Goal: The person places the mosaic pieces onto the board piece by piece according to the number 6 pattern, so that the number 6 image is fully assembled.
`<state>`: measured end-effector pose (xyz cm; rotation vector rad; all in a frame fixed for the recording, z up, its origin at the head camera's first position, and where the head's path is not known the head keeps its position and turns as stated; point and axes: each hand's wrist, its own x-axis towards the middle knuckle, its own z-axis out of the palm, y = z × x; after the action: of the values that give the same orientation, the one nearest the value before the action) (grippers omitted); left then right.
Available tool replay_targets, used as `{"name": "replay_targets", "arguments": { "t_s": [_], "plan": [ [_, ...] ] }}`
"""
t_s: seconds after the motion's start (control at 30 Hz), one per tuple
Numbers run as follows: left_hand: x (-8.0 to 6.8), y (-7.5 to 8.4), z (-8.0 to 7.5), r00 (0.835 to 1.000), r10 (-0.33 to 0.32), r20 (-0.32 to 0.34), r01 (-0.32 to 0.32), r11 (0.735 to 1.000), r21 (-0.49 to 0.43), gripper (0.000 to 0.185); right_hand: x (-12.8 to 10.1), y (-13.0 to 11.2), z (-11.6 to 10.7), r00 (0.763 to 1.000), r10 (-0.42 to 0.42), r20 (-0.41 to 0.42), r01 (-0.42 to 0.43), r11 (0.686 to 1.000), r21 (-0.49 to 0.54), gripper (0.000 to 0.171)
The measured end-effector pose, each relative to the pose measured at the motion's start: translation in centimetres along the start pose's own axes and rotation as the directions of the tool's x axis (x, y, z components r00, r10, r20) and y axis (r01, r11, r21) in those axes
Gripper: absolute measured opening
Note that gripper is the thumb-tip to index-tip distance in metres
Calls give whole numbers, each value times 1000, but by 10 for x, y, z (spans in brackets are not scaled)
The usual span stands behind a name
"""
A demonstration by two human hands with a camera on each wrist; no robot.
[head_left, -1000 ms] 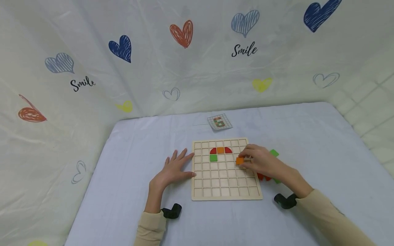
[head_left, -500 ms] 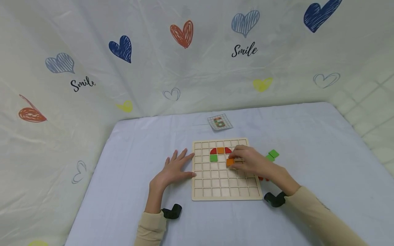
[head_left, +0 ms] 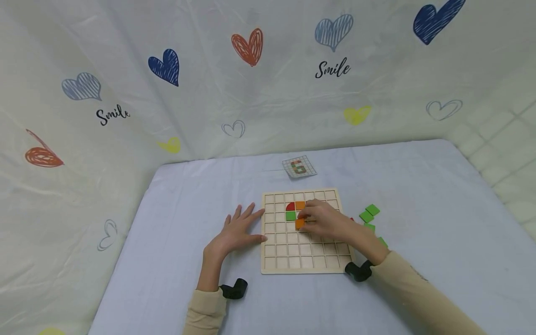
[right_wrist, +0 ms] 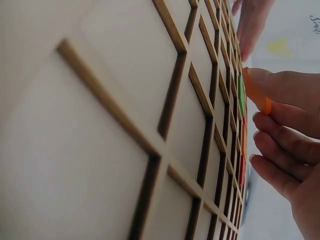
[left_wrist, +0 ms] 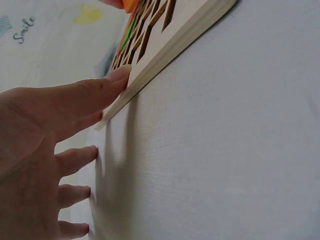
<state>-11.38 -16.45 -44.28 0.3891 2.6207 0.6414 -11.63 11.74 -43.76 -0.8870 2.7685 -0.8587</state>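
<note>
Here one of two hands (head_left: 233, 234) (head_left: 324, 220) pinches one tile (head_left: 299, 224)

Right hand (right_wrist: 297, 145) pinching orange tile (right_wrist: 255, 94), gridded wooden board (right_wrist: 162, 150), green tile (right_wrist: 241, 96), red piece (right_wrist: 242, 170)

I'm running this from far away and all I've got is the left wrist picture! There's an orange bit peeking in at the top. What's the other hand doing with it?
Observer: The right hand pinches that orange tile between thumb and finger, over the board.

Operator: Ooh! Are there any pieces that aren't on the board?

Observer: Yes, the head view shows at least four green tiles lying on the table, to the right of the board.

Operator: And what's past the far edge?

Observer: A small card printed with a colored figure on a grid.
</note>
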Motion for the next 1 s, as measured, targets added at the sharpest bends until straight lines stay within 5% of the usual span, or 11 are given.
{"name": "replay_targets", "arguments": {
  "t_s": [1.0],
  "plan": [
    [-1,0,-2,1000,12,-3,-12,1000,8,78,17,-10,15,995,-97,21,99,986,-134,24]
  ]
}}
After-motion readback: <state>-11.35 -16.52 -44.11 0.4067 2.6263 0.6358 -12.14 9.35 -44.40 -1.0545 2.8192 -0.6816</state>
